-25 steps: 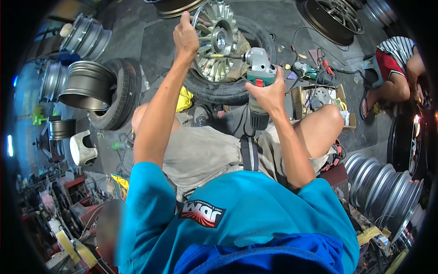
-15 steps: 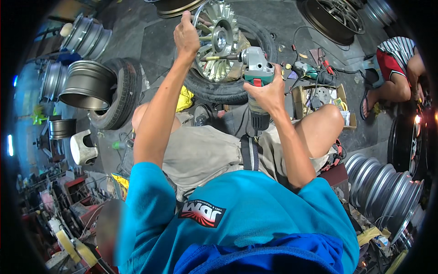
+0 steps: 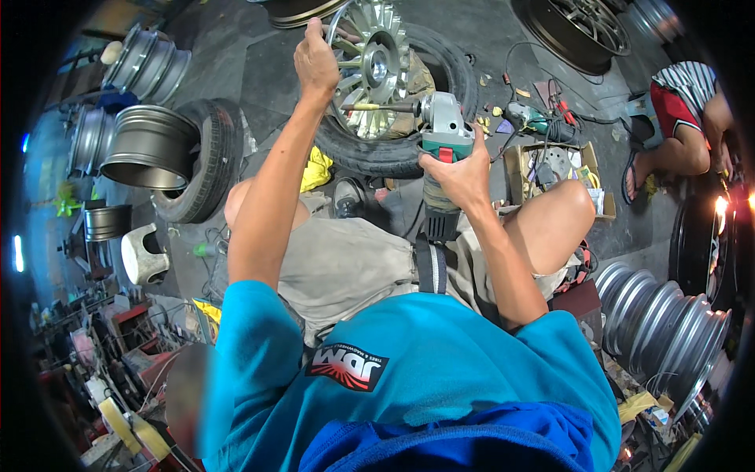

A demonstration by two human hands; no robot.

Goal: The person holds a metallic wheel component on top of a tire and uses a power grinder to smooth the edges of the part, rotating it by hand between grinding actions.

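Observation:
A shiny multi-spoke alloy wheel (image 3: 379,67) is tilted up on a black tire (image 3: 376,157) lying on the floor ahead of me. My left hand (image 3: 317,66) is closed round the wheel's left edge; some fingers show behind the rim. In my right hand (image 3: 461,173) is a grey and green angle grinder (image 3: 445,126), gripped round its body with the motor end pointing back toward my lap. A long thin shaft with a yellowish tip (image 3: 363,107) sticks out leftward from its head, across the lower spokes. Whether the tip touches metal, I cannot tell.
At right stand a cardboard box of parts (image 3: 602,206) and another green power tool (image 3: 528,118) with cables. Bare rims (image 3: 149,149) and a tire (image 3: 218,157) lie left, more rims (image 3: 661,322) right. Another person (image 3: 683,118) crouches at far right near bright sparks.
The angle grinder and my right hand have shifted slightly toward me. My left hand and the wheel's rim have moved a little to the left.

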